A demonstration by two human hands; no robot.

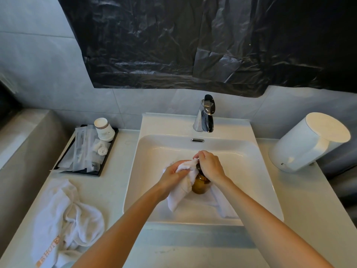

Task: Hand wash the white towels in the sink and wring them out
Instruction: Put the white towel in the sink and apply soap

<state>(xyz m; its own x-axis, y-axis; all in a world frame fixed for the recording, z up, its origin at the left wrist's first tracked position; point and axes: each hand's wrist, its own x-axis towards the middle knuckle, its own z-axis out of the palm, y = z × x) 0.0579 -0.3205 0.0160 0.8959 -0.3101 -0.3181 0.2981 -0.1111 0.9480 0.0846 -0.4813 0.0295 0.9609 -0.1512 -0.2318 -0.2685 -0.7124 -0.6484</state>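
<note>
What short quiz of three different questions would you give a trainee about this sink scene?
1. True or false: water runs from the faucet.
2. The right hand is on top of: A) the amber bottle B) a sponge C) a brush.
3. Fill in: the left hand holds a white ____ over the sink.

Key: 1 false; 2 A; 3 towel.

Grey tiled wall with a crinkled black plastic sheet across it; pale counter below, black tray at its left.
</note>
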